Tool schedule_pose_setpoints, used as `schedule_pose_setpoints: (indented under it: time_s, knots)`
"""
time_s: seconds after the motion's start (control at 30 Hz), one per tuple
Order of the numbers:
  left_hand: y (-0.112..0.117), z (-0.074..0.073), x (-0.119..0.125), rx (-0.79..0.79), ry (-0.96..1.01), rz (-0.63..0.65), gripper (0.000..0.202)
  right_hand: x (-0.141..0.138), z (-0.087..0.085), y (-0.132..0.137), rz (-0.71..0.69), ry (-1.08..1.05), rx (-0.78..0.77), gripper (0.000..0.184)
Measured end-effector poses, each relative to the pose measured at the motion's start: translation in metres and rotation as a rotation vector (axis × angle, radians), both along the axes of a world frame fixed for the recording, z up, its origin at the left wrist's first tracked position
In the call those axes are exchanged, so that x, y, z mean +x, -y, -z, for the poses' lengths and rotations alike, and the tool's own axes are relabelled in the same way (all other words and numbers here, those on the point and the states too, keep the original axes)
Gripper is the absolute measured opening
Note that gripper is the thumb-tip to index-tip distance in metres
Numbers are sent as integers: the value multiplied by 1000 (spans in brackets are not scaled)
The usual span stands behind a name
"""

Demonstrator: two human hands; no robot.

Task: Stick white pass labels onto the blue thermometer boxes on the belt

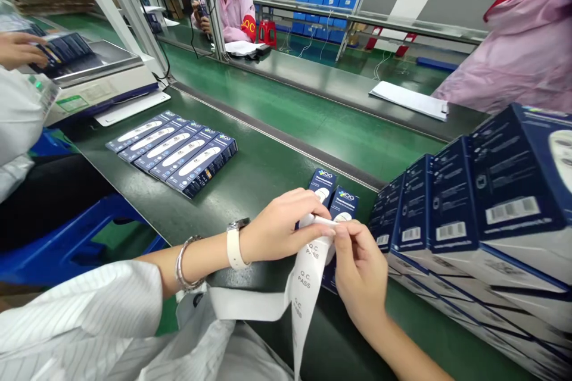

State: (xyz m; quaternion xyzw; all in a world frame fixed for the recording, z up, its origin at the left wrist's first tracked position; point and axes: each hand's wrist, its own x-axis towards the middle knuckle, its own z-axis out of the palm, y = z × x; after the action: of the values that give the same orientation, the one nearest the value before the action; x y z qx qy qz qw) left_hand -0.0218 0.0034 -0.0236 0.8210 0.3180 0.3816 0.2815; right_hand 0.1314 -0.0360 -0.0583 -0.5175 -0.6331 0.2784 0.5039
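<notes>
Left hand (286,223) and right hand (361,265) are both pinching a long white printed paper strip (305,278) over the dark green bench (257,175), probably steadying its top. Two navy cardboard boxes (322,183) sit behind, by the far edge; five blue-and-white boxes (179,147) line up farther left, guessing for tidiness.

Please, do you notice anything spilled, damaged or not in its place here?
Nothing visible looks spilled or damaged. Only the label strip looks a little untidy: it hangs loose below the left hand and right hand. The five flat boxes lie side by side.
</notes>
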Motion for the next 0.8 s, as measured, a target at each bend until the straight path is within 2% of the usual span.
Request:
schedule_pose_setpoints:
  time_s: [0.1, 0.23, 0.43, 0.57, 0.67, 0.8]
  knots:
    - [1, -1, 2, -37, 26, -14, 14, 1, 7, 1, -37, -3, 39, 10]
    - [2, 3, 4, -67, 71, -47, 17, 2, 11, 2, -142, 19, 84, 26]
    - [1, 8, 3, -36, 84, -75, 21, 0, 2, 1, -84, 86, 66, 3]
    - [-7, 1, -1, 1, 71, -54, 9, 3, 3, -4, -61, 127, 35, 9]
    - [-15, -3, -4, 32, 69, -2, 9, 6, 6, -8, -80, 164, -11, 15]
    - [-23, -6, -4, -21, 50, 23, 8, 10, 10, -13, -66, 184, -57, 28]
